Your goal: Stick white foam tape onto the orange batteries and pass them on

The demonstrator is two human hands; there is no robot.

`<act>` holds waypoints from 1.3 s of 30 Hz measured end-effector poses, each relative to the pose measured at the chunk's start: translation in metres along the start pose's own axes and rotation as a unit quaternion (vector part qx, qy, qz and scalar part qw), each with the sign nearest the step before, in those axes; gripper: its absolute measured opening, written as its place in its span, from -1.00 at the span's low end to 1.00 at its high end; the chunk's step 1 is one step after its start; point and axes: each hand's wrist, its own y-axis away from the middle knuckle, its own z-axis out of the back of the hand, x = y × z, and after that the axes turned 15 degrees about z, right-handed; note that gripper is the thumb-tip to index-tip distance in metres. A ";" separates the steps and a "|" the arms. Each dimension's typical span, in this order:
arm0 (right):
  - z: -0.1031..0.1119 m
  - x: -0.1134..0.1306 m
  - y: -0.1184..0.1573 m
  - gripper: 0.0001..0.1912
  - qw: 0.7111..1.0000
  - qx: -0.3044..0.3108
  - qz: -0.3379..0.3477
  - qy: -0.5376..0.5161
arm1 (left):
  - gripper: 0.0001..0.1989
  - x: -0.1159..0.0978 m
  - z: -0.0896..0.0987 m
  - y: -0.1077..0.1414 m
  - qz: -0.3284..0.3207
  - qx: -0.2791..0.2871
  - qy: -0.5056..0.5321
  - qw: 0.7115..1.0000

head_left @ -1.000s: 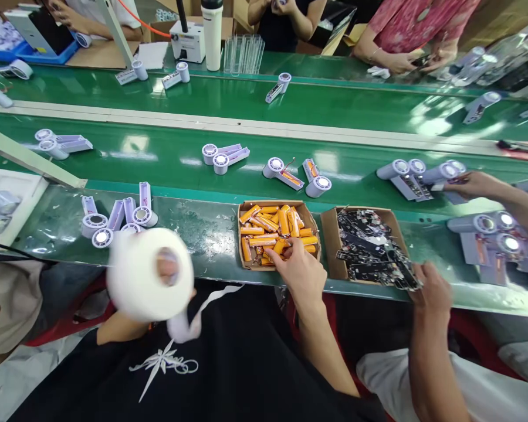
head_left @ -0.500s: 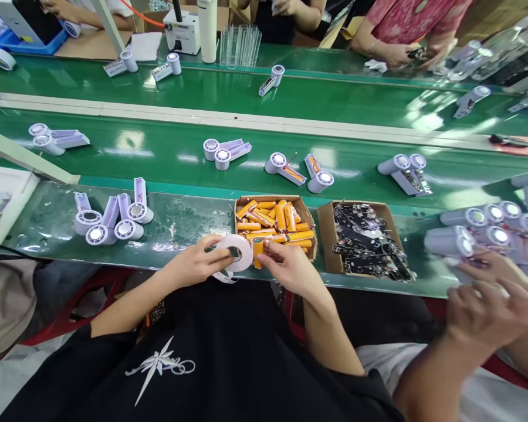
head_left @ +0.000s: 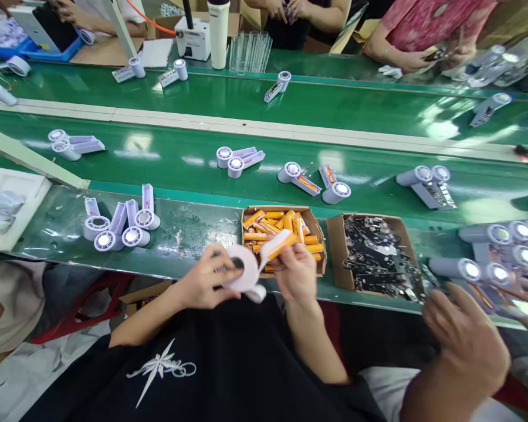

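Right hand [head_left: 297,272] has its grip pinched closed on an orange battery [head_left: 281,248] with a strip of white tape [head_left: 274,241] along it, while the left hand [head_left: 207,278] keeps fingers curled round the tape roll [head_left: 249,271] (kinda blurry, tbh). The battery's up near a cardboard box [head_left: 318,227] of more orange ones on the green tabletop [head_left: 189,225], right beside a box of black boards [head_left: 374,252], lilac fans [head_left: 134,236] off left.
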 end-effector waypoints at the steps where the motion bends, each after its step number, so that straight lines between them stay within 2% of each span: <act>1: 0.009 0.012 -0.014 -0.55 0.999 -0.022 0.033 -0.019 | -0.59 -0.001 0.003 0.008 -0.003 0.039 0.027 0.999; 3: 0.028 0.035 -0.046 -0.57 0.984 -0.093 0.149 -0.042 | -0.60 0.007 0.011 0.025 0.011 0.080 0.014 0.997; 5: 0.044 0.049 -0.071 -0.55 0.968 -0.126 0.213 -0.035 | -0.60 0.027 0.020 0.040 0.073 0.053 -0.051 0.995; 7: 0.052 0.048 -0.079 -0.51 0.973 -0.116 0.200 -0.008 | -0.65 0.054 0.027 0.045 0.149 -0.003 -0.091 0.985; 9: 0.051 0.035 -0.073 -0.47 0.984 -0.086 0.154 0.020 | -0.73 0.079 0.030 0.031 0.191 -0.050 -0.096 0.976; 11: 0.045 0.017 -0.061 -0.43 0.991 -0.056 0.114 0.034 | -0.76 0.095 0.025 -0.003 0.197 -0.083 -0.104 0.971; 14: 0.035 -0.001 -0.049 -0.42 0.996 -0.014 0.079 0.023 | -0.67 0.109 0.005 -0.088 0.191 -0.079 -0.143 0.968; 15: 0.033 -0.002 -0.047 -0.42 0.997 -0.001 0.074 0.020 | -0.62 0.114 -0.004 -0.120 0.198 -0.069 -0.166 0.964; 17: 0.031 0.000 -0.047 -0.41 0.997 0.023 0.071 0.025 | -0.58 0.124 -0.021 -0.181 0.236 -0.005 -0.289 0.928; 18: 0.032 0.004 -0.048 -0.41 0.996 0.032 0.074 0.032 | -0.57 0.130 -0.029 -0.207 0.236 0.009 -0.305 0.923; 19: 0.035 0.008 -0.048 -0.41 0.995 0.034 0.079 0.040 | -0.57 0.135 -0.035 -0.228 0.237 0.023 -0.323 0.916; 21: 0.048 0.017 -0.045 -0.43 0.994 0.021 0.093 0.046 | -0.61 0.144 -0.044 -0.255 0.224 0.042 -0.329 0.916; 23: 0.067 0.025 -0.038 -0.47 0.995 -0.005 0.094 0.039 | -0.64 0.152 -0.048 -0.265 0.204 0.068 -0.334 0.918; 26: 0.100 0.029 -0.023 -0.47 0.997 -0.035 0.067 0.027 | -0.67 0.164 -0.049 -0.263 0.157 0.126 -0.325 0.924; 28: 0.115 0.029 -0.015 -0.47 0.999 -0.028 0.038 0.027 | -0.71 0.170 -0.049 -0.261 0.124 0.167 -0.309 0.928; 30: 0.119 0.028 -0.011 -0.46 1.000 0.010 0.010 0.027 | -0.77 0.176 -0.050 -0.262 0.103 0.194 -0.289 0.932; 32: 0.112 0.028 -0.014 -0.46 0.998 0.054 0.005 0.030 | -0.83 0.179 -0.053 -0.265 0.097 0.205 -0.268 0.936; 34: 0.097 0.032 -0.022 -0.47 0.996 0.076 0.034 0.038 | -0.91 0.181 -0.056 -0.270 0.096 0.209 -0.242 0.943; 37: 0.070 0.044 -0.038 -0.51 0.987 0.088 0.124 0.060 | -0.95 0.184 -0.059 -0.277 0.095 0.215 -0.198 0.952; 39: 0.053 0.052 -0.054 -0.55 0.968 0.104 0.207 0.099 | -0.98 0.185 -0.059 -0.281 0.095 0.218 -0.172 0.956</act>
